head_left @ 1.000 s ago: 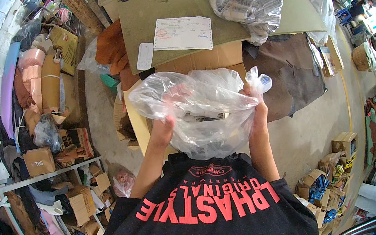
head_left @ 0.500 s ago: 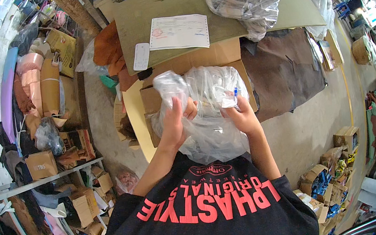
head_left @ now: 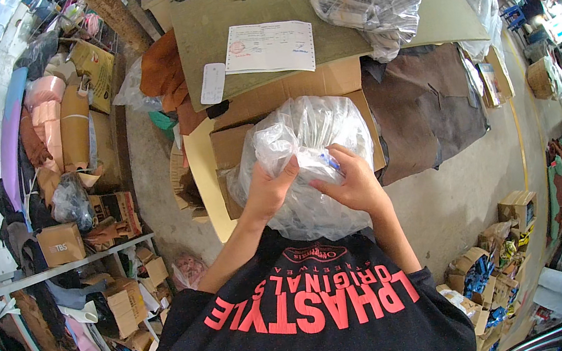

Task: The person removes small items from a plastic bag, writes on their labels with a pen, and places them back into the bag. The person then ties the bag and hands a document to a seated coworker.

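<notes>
Head view, hands (head_left: 268, 193) (head_left: 356, 185) closer together, bag (head_left: 322, 121) bunched

A large clear plastic bag (head_left: 331, 122) fills the centre of the frame, bulging and rounded, its thin film whitish and glossy with bright streaks of reflection. Its mouth is drawn together into a crumpled bunch at mid-frame, with a puffed fold of loose film standing at the bunch's upper left. Long creases fan up from there, and the slack lower part sags toward the lower centre (whatever lies inside is too blurred by the film to make out).
</notes>
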A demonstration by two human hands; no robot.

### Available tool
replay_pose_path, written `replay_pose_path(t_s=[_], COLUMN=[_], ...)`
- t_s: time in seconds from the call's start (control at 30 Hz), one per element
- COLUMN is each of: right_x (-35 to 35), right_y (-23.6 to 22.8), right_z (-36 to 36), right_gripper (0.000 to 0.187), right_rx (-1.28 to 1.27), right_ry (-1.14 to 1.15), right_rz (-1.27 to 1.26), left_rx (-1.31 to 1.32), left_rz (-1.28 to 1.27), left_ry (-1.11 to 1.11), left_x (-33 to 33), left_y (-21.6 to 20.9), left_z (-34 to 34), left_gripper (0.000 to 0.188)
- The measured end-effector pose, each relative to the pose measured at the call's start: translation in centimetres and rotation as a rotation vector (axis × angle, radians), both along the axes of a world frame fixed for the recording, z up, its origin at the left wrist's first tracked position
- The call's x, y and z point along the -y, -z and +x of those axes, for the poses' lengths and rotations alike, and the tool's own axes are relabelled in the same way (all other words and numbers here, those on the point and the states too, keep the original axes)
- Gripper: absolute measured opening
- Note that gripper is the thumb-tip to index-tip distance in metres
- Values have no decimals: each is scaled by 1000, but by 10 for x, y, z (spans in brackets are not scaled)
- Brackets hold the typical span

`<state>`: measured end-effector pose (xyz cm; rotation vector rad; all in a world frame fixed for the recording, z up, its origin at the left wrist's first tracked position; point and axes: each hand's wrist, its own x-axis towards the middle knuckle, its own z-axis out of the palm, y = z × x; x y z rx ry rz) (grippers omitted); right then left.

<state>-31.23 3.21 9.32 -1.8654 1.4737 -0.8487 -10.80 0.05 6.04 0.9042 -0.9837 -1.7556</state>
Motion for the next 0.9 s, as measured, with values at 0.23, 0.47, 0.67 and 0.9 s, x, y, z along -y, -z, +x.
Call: replay_pose_path(t_s=[0.23, 0.47, 0.67, 0.9], right_x=[-4, -4, -9, -14], right_y=[16, 0, 7, -21], right_z=[-2, -31, -35, -81], right_gripper=[26, 26, 39, 60], right_rx=[352, 679, 672, 593], right_ry=[157, 374, 367, 593], right_rz=[68, -82, -90, -402], left_rx=[186, -131, 35, 420], left_rz=[-99, -128, -305, -1307], left_ry=[45, -134, -216, -748], left_x=[8, 21, 17, -9], left_y=[-5, -36, -57, -119], left_z=[8, 26, 24, 39], left_gripper=[34, 30, 43, 39])
